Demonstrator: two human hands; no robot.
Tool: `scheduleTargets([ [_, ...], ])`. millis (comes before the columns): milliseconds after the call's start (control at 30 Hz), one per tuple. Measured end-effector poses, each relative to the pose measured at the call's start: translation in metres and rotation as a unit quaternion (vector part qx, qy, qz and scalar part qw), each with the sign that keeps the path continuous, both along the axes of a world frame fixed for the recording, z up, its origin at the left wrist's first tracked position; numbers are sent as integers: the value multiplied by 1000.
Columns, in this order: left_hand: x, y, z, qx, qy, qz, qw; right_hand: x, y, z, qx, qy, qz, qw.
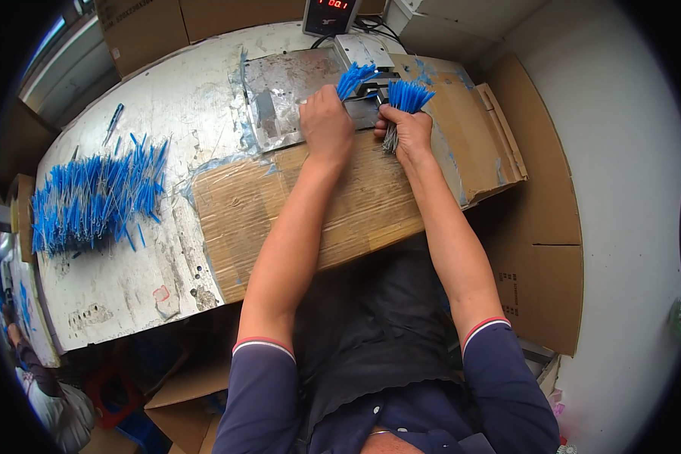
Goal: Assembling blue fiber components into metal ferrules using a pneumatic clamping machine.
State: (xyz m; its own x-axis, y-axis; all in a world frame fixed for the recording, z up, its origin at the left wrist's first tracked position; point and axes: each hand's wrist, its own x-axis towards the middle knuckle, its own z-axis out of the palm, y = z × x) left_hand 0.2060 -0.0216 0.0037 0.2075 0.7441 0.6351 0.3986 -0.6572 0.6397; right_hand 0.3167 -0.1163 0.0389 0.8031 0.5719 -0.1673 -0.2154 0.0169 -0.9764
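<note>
My left hand is closed around a small bunch of blue-ended thin wires, their blue ends sticking up past my fingers. Just to its right, my right hand grips a thicker bundle of the same wires. Blue ends fan out above that hand, and grey wire ends hang below it. Both hands are over the front of a small metal device at the far side of the table. The fingertips of my left hand are hidden behind the hand.
A large pile of blue-ended wires lies on the white worn table at left, with a pen behind it. Cardboard covers the near edge. A box with a red display stands at the back. Another person's arm shows far left.
</note>
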Motion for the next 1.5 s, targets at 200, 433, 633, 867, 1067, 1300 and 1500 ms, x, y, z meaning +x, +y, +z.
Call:
scheduleTargets([
  [200, -2, -2, 0, -3, 40, -62, 997, 9, -16, -4, 77, 73, 52, 993],
  [433, 0, -1, -1, 9, 65, -91, 994, 8, -20, -6, 85, 69, 63, 992],
  [633, -1, -4, 2, 24, 90, -101, 991, 8, -28, -5, 100, 89, 78, 988],
  [867, 3, -4, 0, 7, 104, -65, 992, 20, -42, -2, 121, 151, 144, 970],
  [1067, 6, -6, 6, -129, -88, -115, 981, 22, -44, 2, 95, 147, 185, 967],
  [1300, 17, -21, 13, -348, -213, -280, 869, 27, -38, 10, 11, 121, 261, 958],
  [1500, 15, -15, 14, -381, -238, -262, 854, 23, -37, 9, 42, 117, 240, 963],
])
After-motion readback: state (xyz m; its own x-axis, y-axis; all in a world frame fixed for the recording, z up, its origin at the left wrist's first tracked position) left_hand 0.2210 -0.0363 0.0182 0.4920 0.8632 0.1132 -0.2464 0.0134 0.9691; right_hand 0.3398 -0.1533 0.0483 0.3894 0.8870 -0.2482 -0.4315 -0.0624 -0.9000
